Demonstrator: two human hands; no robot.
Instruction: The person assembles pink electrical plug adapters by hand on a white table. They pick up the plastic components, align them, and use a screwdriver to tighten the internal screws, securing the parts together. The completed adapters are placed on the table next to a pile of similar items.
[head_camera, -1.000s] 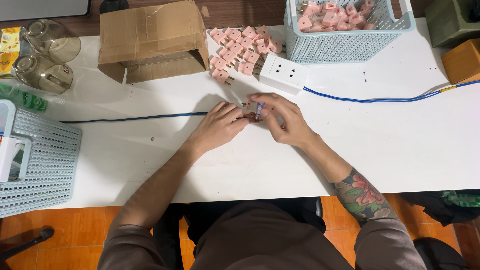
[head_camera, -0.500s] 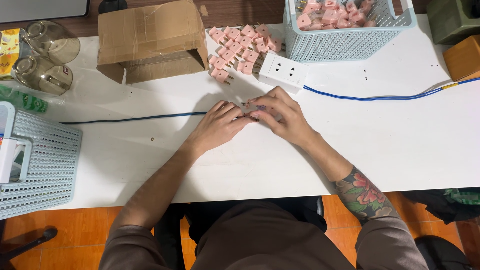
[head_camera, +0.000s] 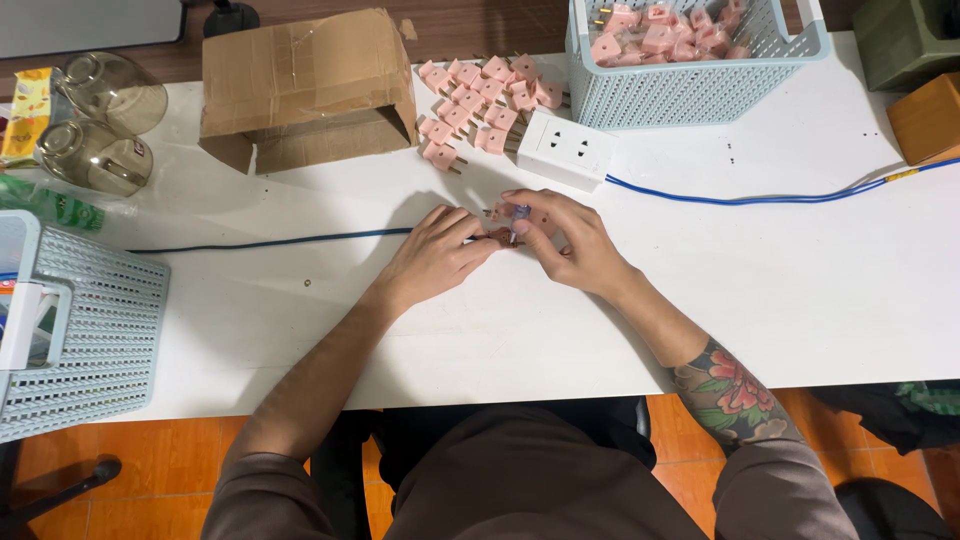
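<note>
Socket block (head_camera: 567, 149) btwn box (head_camera: 305, 85) & basket (head_camera: 700, 85).

Open white table (head_camera: 800, 290) stretches at three o'clock of the hands, crossed only by the blue cable (head_camera: 760, 197). At twelve o'clock the white socket block (head_camera: 565, 148) and pink plugs (head_camera: 480, 100) crowd close. Cardboard box (head_camera: 300, 85) blocks eleven o'clock. Nine o'clock is open to the basket (head_camera: 90, 330) at the edge.

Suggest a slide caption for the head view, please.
Both hands, left hand and right hand, pinch a small pink plug over a white table.
</note>
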